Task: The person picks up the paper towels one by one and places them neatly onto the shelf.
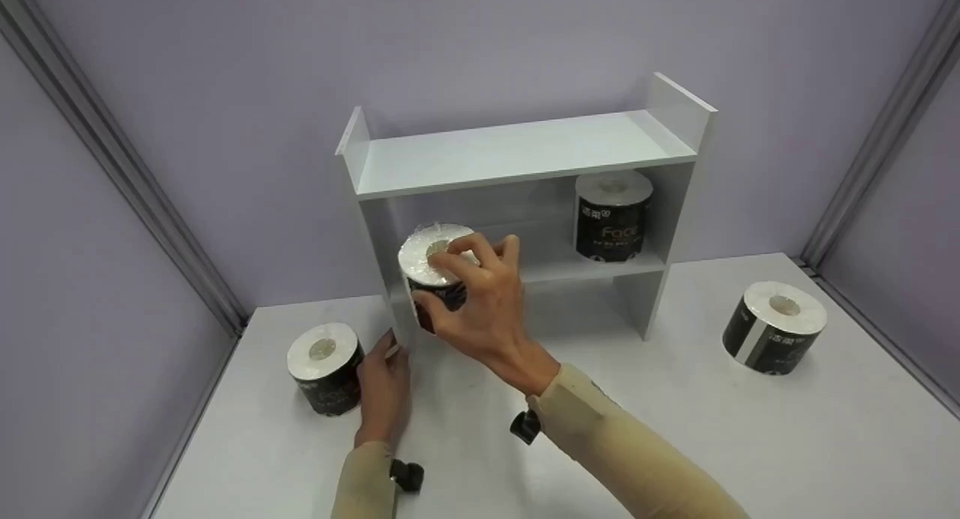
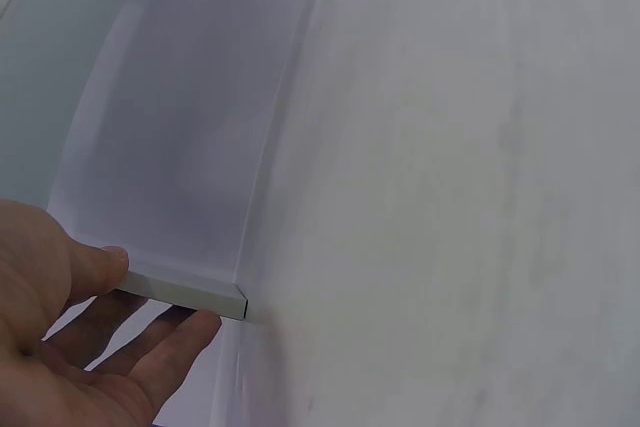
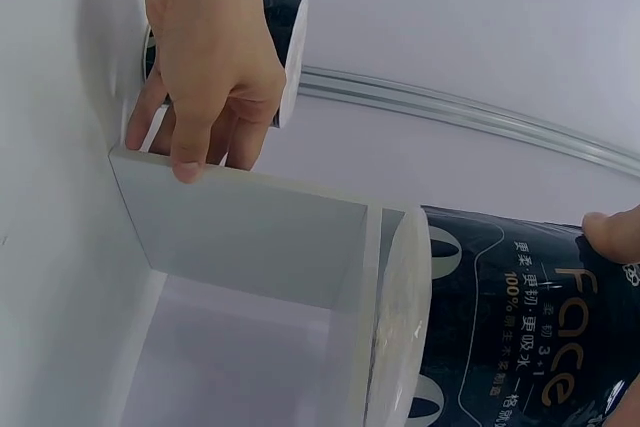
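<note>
My right hand (image 1: 487, 301) holds a toilet paper roll (image 1: 420, 258) in black wrapping, thumb on its near side and fingers over its white top. The roll is at the left end of the middle board of a white shelf unit (image 1: 495, 155). In the right wrist view, the roll (image 3: 500, 317) has its white end right at the board's edge. Low on the unit's left side panel (image 3: 250, 227), my left hand (image 1: 384, 399) pinches the front edge, thumb on one face and fingers on the other, as the left wrist view shows.
Another roll (image 1: 611, 226) stands at the right end of the middle board. On the white table, one roll (image 1: 330, 388) stands just left of my left hand and one (image 1: 776, 339) right of the unit. Pale walls (image 1: 510, 39) enclose the back and sides.
</note>
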`<act>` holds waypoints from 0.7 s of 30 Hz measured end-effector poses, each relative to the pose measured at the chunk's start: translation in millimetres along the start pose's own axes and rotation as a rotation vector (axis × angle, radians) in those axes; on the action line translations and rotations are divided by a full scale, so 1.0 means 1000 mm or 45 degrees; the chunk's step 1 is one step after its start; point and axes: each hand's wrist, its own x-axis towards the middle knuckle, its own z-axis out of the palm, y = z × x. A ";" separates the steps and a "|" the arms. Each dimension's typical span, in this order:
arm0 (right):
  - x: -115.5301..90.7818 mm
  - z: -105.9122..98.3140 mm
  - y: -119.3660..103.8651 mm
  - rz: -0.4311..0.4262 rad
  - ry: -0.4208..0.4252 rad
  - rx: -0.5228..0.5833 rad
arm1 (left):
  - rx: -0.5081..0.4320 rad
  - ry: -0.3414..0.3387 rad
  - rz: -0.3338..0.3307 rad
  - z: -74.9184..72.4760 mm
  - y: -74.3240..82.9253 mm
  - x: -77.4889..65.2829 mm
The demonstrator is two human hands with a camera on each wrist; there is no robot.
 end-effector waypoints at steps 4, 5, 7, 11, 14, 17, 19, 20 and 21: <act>0.001 0.001 0.001 0.002 -0.003 -0.007 | -0.005 -0.010 -0.022 0.000 0.000 0.000; 0.001 0.001 0.001 0.002 -0.001 -0.005 | 0.000 -0.010 -0.023 -0.001 0.000 0.000; 0.002 0.001 0.002 0.003 0.000 -0.006 | 0.012 -0.012 -0.026 0.000 0.000 0.000; 0.003 0.002 0.001 0.006 -0.003 -0.008 | 0.026 -0.008 -0.034 0.000 0.000 0.000; 0.003 0.001 0.001 0.012 -0.003 -0.013 | 0.032 -0.012 -0.032 0.001 0.000 0.000; 0.004 0.002 0.001 0.017 -0.007 -0.014 | 0.035 -0.007 -0.029 0.001 -0.001 0.000; 0.004 0.003 0.001 0.020 -0.016 -0.015 | 0.031 -0.002 -0.027 0.001 -0.001 0.000; 0.005 0.003 0.001 0.022 -0.021 -0.016 | 0.027 -0.003 -0.031 0.001 -0.001 0.000; 0.005 0.003 0.001 0.026 -0.027 -0.017 | 0.026 -0.004 -0.036 0.001 -0.002 0.000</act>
